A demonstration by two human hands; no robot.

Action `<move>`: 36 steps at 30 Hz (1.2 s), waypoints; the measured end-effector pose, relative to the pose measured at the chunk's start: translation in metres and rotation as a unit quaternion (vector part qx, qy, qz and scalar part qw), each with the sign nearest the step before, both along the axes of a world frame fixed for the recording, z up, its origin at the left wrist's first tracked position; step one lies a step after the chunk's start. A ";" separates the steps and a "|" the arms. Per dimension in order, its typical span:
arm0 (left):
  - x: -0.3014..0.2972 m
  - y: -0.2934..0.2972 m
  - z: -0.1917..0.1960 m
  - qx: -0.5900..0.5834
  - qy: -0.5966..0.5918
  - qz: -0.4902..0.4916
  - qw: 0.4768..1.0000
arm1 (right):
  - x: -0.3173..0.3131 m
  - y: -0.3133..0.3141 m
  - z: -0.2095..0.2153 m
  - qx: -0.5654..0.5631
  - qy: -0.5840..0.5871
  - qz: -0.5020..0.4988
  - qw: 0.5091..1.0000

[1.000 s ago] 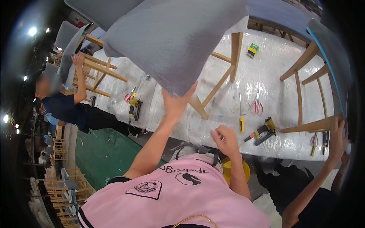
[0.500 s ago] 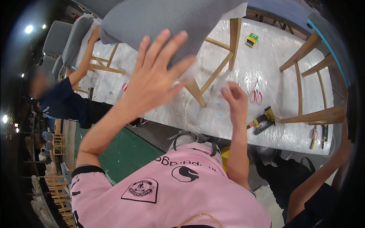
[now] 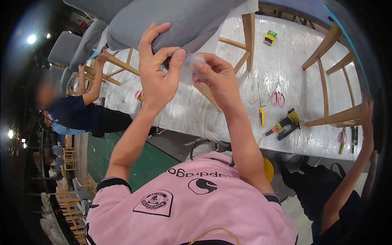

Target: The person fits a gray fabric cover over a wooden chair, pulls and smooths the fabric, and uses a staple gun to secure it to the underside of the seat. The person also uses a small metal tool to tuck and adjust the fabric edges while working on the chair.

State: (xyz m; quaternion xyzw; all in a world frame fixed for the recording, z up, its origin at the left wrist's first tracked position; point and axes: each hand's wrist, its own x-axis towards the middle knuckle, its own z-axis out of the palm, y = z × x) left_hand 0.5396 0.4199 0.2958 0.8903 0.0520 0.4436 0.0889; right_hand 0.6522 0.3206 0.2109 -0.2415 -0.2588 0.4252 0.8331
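Observation:
A grey upholstered chair seat on pale wooden legs stands on the plastic-wrapped table in front of me. My left hand is at the seat's near corner, fingers curled against the grey fabric, thumb and forefinger closing on its edge. Right beside it, my right hand pinches a tuft of whitish, see-through wadding at the underside of that corner. The exact spot where wadding and fabric meet is partly hidden by my fingers.
On the table lie a screwdriver, red-handled scissors, a yellow-black staple gun and a small green-yellow box. Another chair stands at right, held by a co-worker's arm. A second co-worker handles a chair at left.
My left hand has come down from spread fingers onto the seat corner. My right hand has moved up and left to meet it. The screwdriver now shows where my right arm was.

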 end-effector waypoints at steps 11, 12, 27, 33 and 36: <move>-0.003 -0.003 0.005 0.072 0.068 0.005 0.995 | 0.016 0.020 0.007 -0.139 -0.107 -0.073 0.982; -0.007 -0.007 0.007 0.090 0.080 0.023 0.992 | 0.013 0.026 0.001 -0.135 -0.124 -0.096 0.978; -0.014 -0.006 -0.036 0.062 0.009 0.081 0.995 | 0.099 -0.101 -0.413 -0.676 -0.437 -0.212 0.554; -0.010 -0.016 -0.026 0.057 0.030 0.108 0.992 | 0.080 -0.118 -0.453 -0.647 -0.491 -0.239 0.533; -0.006 -0.022 -0.023 0.034 0.029 0.120 0.992 | 0.077 -0.114 -0.446 -0.676 -0.495 -0.262 0.479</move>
